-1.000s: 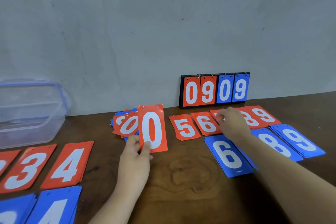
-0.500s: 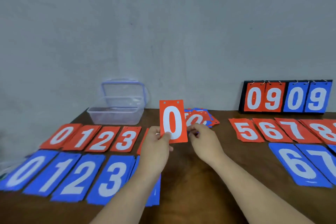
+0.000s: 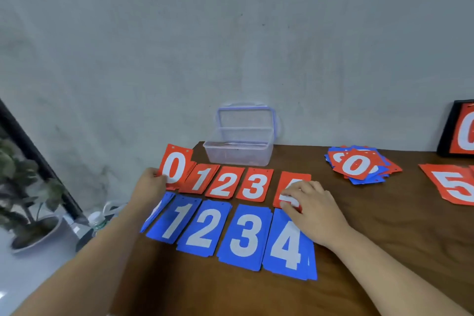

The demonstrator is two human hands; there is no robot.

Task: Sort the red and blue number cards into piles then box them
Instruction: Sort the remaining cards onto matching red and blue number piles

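At the table's (image 3: 384, 226) left end, a red 0 is about to join its pile.

The left hand (image 3: 151, 185) pinches the 0 card (image 3: 174, 165) by its left edge and holds it tilted up over the far-left slot of the red row, just beside the red 1 pile (image 3: 201, 178). The right hand (image 3: 315, 210) lies with loose fingers on the red 4 pile (image 3: 295, 179), gripping nothing. I think a red 0 pile sits underneath, but hand and card hide most of it. Best done by lowering the card flat and squaring it to whatever lies below. It should stay clear of the 1s and the blue row (image 3: 205, 226) in front, and be let go only once flush. The unsorted heap (image 3: 359, 164) waits well to the right, and the box (image 3: 241, 154) stands behind the red row, lid up.
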